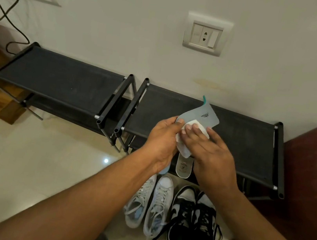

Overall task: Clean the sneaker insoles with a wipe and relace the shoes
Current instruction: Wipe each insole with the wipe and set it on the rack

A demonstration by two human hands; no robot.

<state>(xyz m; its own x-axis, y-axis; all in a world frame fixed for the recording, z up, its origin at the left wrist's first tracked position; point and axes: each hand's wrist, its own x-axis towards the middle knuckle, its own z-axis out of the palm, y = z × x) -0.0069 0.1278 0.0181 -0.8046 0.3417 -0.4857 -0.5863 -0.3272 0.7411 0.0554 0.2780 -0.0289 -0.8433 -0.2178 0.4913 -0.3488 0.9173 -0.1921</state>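
Left hand fingers clamp grey insole at its left edge; right hand palm-down, fingers straight, close together, pressing white wipe onto it.

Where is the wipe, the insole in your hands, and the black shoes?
wipe [184, 152], head view, its lower white fold.
held insole [205, 114], head view, the grey upper end.
black shoes [181, 222], head view, laces of one shoe.

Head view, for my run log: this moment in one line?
wiping insole | left hand holds it | right hand presses wipe | sneakers on floor
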